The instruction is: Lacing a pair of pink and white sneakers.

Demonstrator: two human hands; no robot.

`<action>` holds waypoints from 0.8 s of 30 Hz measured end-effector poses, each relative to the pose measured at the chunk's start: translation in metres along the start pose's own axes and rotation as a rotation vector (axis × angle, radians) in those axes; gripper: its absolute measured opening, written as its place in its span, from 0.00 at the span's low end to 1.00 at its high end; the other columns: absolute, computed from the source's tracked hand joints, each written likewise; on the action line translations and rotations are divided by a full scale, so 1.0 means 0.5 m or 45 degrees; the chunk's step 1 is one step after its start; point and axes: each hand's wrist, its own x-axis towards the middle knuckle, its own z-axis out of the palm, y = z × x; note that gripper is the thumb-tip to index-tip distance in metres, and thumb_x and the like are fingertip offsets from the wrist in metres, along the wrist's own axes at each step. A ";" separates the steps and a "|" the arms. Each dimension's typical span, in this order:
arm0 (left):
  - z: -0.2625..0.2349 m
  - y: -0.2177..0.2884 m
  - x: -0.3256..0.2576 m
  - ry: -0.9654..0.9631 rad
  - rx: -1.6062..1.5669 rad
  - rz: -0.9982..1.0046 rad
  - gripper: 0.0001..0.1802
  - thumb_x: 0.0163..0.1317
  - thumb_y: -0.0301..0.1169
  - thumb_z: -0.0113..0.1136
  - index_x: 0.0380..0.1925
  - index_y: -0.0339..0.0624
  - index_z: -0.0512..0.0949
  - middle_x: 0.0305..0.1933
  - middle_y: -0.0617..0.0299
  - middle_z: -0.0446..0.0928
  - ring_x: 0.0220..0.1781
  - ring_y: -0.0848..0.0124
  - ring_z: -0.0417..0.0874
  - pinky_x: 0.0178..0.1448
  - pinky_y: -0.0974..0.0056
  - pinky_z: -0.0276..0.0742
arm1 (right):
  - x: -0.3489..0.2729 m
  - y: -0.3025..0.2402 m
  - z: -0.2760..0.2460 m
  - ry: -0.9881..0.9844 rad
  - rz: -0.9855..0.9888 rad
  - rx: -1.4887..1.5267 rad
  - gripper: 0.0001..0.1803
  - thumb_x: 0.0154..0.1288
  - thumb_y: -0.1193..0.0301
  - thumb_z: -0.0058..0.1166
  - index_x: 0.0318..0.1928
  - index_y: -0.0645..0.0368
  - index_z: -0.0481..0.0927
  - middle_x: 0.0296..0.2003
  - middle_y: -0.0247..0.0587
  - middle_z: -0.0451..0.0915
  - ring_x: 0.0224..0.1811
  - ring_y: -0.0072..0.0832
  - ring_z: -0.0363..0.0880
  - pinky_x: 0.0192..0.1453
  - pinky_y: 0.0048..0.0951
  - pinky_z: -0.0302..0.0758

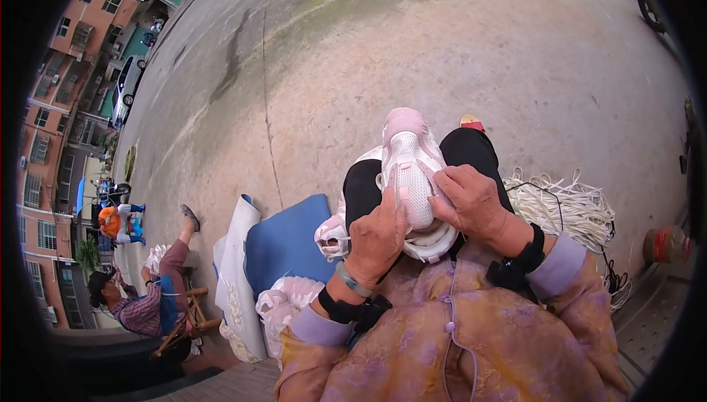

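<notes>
A pink and white sneaker (417, 181) rests between my knees, its toe pointing away from me and its heel opening toward my body. My left hand (378, 234) grips the left side near the tongue, fingers curled and thumb pressed in. On the opposite side, my right hand (471, 199) pinches the edge by the eyelets. Whether a lace end sits between the fingertips is too small to tell. Another pink and white sneaker (333, 236) is by my left leg. To my right lies a heap of cream shoelaces (563, 207).
Left of me are a blue sheet (286, 234), a white sheet (239, 284) and more pink and white shoes (286, 305). A seated person (140, 302) is farther left, near a person in orange (110, 222). A jar (668, 244) stands at right.
</notes>
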 end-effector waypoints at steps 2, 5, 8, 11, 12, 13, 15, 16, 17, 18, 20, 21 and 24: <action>0.004 -0.007 0.017 -0.025 0.001 -0.018 0.24 0.60 0.32 0.54 0.54 0.30 0.68 0.23 0.49 0.77 0.22 0.53 0.80 0.24 0.56 0.74 | 0.002 0.007 0.013 0.002 0.031 -0.051 0.16 0.52 0.64 0.56 0.38 0.61 0.75 0.32 0.42 0.74 0.33 0.36 0.75 0.36 0.34 0.74; 0.007 -0.014 0.020 -0.088 0.037 -0.071 0.24 0.61 0.32 0.52 0.55 0.30 0.66 0.23 0.49 0.77 0.23 0.53 0.80 0.24 0.55 0.73 | 0.000 0.006 0.021 -0.003 0.074 -0.018 0.13 0.53 0.66 0.54 0.37 0.60 0.74 0.32 0.42 0.74 0.33 0.36 0.75 0.36 0.34 0.74; 0.007 -0.018 0.018 -0.138 0.071 -0.119 0.25 0.61 0.34 0.52 0.55 0.30 0.66 0.24 0.49 0.78 0.23 0.53 0.81 0.24 0.55 0.73 | -0.003 0.006 0.022 -0.050 0.097 -0.005 0.13 0.54 0.67 0.53 0.38 0.61 0.74 0.32 0.43 0.74 0.33 0.37 0.75 0.36 0.34 0.74; 0.011 -0.019 0.015 -0.118 0.030 -0.130 0.26 0.61 0.35 0.52 0.56 0.30 0.66 0.24 0.49 0.78 0.23 0.53 0.80 0.24 0.54 0.73 | -0.009 0.006 0.025 -0.094 0.129 0.015 0.13 0.54 0.67 0.53 0.39 0.61 0.74 0.33 0.44 0.74 0.34 0.38 0.75 0.36 0.34 0.74; 0.012 -0.018 0.015 -0.086 -0.011 -0.126 0.26 0.61 0.35 0.52 0.56 0.30 0.66 0.24 0.49 0.78 0.23 0.53 0.80 0.24 0.54 0.73 | -0.010 0.008 0.026 -0.093 0.129 0.014 0.13 0.54 0.67 0.53 0.39 0.61 0.74 0.33 0.44 0.74 0.34 0.38 0.75 0.36 0.34 0.74; 0.014 -0.017 0.014 -0.089 -0.012 -0.125 0.26 0.61 0.35 0.52 0.56 0.30 0.66 0.24 0.49 0.78 0.23 0.53 0.80 0.24 0.54 0.73 | -0.012 0.009 0.027 -0.069 0.124 0.034 0.13 0.54 0.68 0.53 0.39 0.61 0.74 0.34 0.44 0.75 0.34 0.38 0.75 0.37 0.34 0.74; 0.017 -0.013 0.011 -0.089 -0.020 -0.123 0.27 0.61 0.35 0.52 0.56 0.29 0.66 0.24 0.47 0.78 0.22 0.53 0.80 0.25 0.55 0.73 | -0.019 0.011 0.029 -0.047 0.124 0.053 0.14 0.55 0.68 0.53 0.40 0.61 0.74 0.34 0.44 0.75 0.35 0.39 0.76 0.38 0.35 0.74; 0.016 -0.010 0.013 -0.095 -0.024 -0.116 0.27 0.61 0.35 0.52 0.56 0.29 0.66 0.24 0.47 0.78 0.22 0.53 0.80 0.25 0.55 0.73 | -0.022 0.014 0.031 -0.033 0.109 0.064 0.14 0.54 0.68 0.53 0.40 0.61 0.74 0.35 0.45 0.75 0.35 0.39 0.76 0.38 0.36 0.74; 0.015 -0.004 0.013 -0.142 -0.012 -0.155 0.27 0.61 0.36 0.52 0.57 0.28 0.65 0.24 0.46 0.78 0.22 0.53 0.80 0.26 0.55 0.73 | -0.026 0.017 0.030 -0.020 0.096 0.073 0.14 0.54 0.68 0.53 0.41 0.62 0.74 0.36 0.45 0.76 0.35 0.39 0.76 0.39 0.36 0.74; 0.015 0.001 0.012 -0.191 -0.003 -0.191 0.28 0.61 0.36 0.52 0.57 0.28 0.65 0.24 0.45 0.78 0.23 0.53 0.81 0.26 0.55 0.74 | -0.030 0.017 0.028 -0.018 0.109 0.063 0.14 0.54 0.68 0.53 0.41 0.62 0.74 0.36 0.45 0.76 0.35 0.39 0.76 0.39 0.36 0.74; 0.022 0.005 0.012 -0.202 -0.087 -0.184 0.29 0.61 0.36 0.53 0.58 0.28 0.64 0.24 0.44 0.78 0.24 0.52 0.81 0.27 0.55 0.75 | -0.040 0.015 0.020 -0.016 0.145 0.060 0.15 0.54 0.68 0.54 0.42 0.62 0.74 0.37 0.46 0.76 0.36 0.40 0.76 0.40 0.37 0.74; 0.025 0.005 0.012 -0.203 -0.160 -0.193 0.30 0.61 0.36 0.53 0.59 0.27 0.63 0.25 0.43 0.78 0.24 0.52 0.81 0.28 0.55 0.75 | -0.043 0.014 0.019 -0.016 0.152 0.035 0.16 0.54 0.67 0.55 0.42 0.62 0.73 0.38 0.46 0.75 0.36 0.39 0.76 0.40 0.36 0.74; 0.015 0.017 0.017 -0.369 -0.143 -0.316 0.29 0.63 0.33 0.52 0.62 0.31 0.61 0.33 0.39 0.78 0.32 0.55 0.83 0.37 0.59 0.76 | -0.048 0.017 0.001 -0.092 0.177 0.172 0.15 0.57 0.66 0.55 0.41 0.61 0.74 0.38 0.45 0.76 0.37 0.40 0.76 0.41 0.37 0.74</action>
